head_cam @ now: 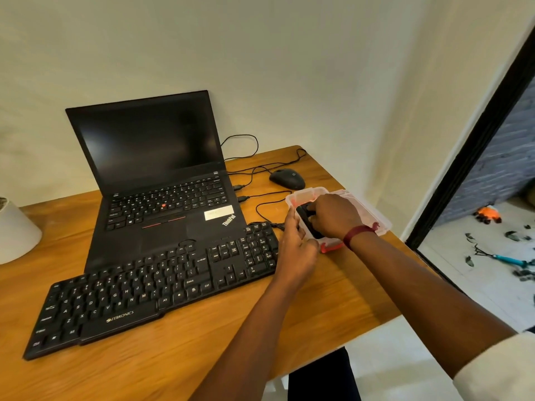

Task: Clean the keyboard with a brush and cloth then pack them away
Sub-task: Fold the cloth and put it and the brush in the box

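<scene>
A black Zebronics keyboard (150,287) lies slanted across the wooden table, its far edge resting on the laptop. At the table's right edge stands a clear plastic box (307,195) with red clips. My right hand (333,215) is over the box, fingers closed on a black object (305,212) inside it; whether it is the brush or the cloth I cannot tell. My left hand (298,244) holds the box's near left side, thumb and fingers against its wall. Most of the box's inside is hidden by my hands.
An open black ThinkPad laptop (156,169) sits behind the keyboard, screen dark. A black wired mouse (287,178) and loose cables (260,169) lie at the back right. A white pot (17,230) stands at the left edge. The table (173,357) ends just right of the box.
</scene>
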